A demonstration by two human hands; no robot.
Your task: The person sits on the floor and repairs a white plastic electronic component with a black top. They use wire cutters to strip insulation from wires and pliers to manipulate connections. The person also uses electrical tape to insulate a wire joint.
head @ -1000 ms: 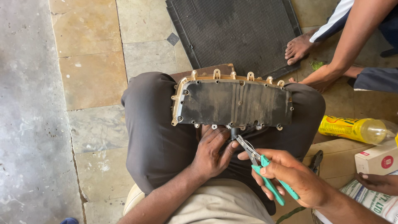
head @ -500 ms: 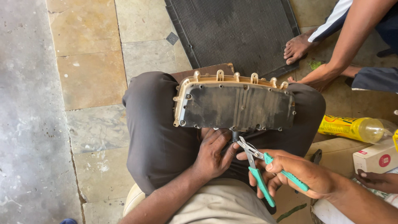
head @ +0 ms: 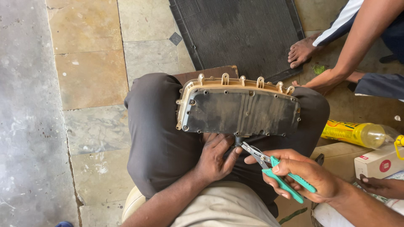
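The floor (head: 90, 80) was worn stone tile, stained and cracked, and we sat low on it with a long black tank cover (head: 242, 111), edged by a tan flange of tabs, resting across our knees. Our left hand (head: 216, 157) lay against the cover's near edge, fingers curled under it, bracing rather than clasping. Our right hand (head: 305, 174) was closed around the green handles of a pair of pliers (head: 273, 168), whose nose pointed at the near rim; whether the nose actually gripped a tab we could not tell, since the left fingers hid it. As we judged it, the pliers could slip off the rim and jab the left fingers just beside the tip (they sat very close). The cover, balanced only on our knees, could also tip if we levered hard. A co-worker's hand (head: 324, 80) rested near a radiator core (head: 240, 33) ahead, with a yellow bottle (head: 355, 132) at our right.
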